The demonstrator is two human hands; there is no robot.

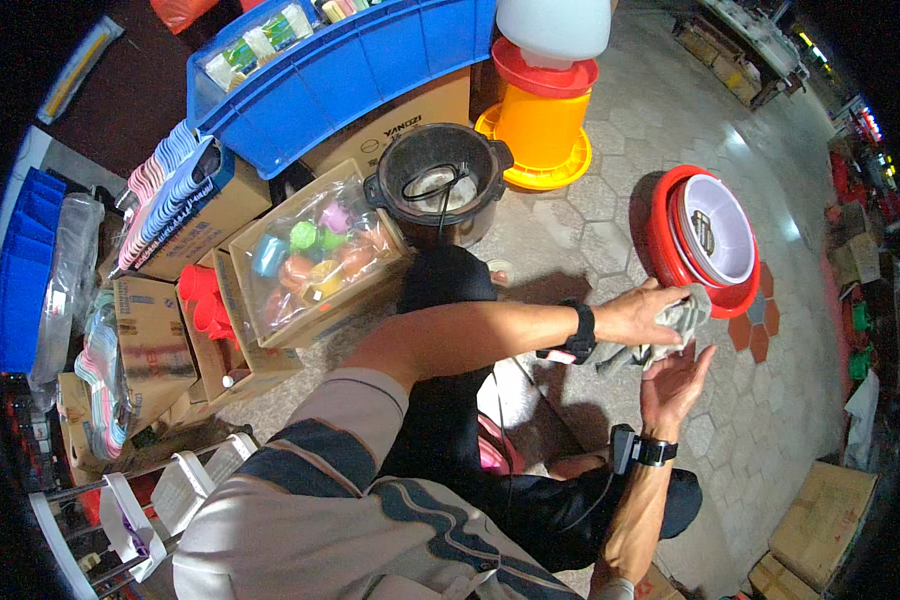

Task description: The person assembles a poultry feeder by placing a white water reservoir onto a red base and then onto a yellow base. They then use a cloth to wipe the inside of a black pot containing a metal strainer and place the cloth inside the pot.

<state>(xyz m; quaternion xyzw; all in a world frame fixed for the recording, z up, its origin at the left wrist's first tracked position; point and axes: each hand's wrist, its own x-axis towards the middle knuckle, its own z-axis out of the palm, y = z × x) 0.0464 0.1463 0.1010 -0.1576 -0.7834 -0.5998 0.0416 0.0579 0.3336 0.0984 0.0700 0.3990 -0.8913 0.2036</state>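
My left hand [632, 316], with a black strap on the wrist, reaches across to the right and grips a crumpled grey cloth [682, 318]. Just below it my right hand [669, 392] is turned palm up, fingers stretched out and apart, close to the hanging cloth. Whether its fingertips touch the cloth I cannot tell. Right beyond both hands, a stack of round basins sits on the floor: a wide red basin [664, 250] outermost and a white basin [738, 213] with a dark label nested inside it.
A dark pot [394, 205] with a coiled cord stands ahead, beside a yellow-and-red feeder [540, 125]. Leftward are a carton of bagged colourful plastic cups [320, 245], a blue crate [345, 85] and bundled hangers [160, 200]. Cardboard boxes [820, 515] lie at the lower right.
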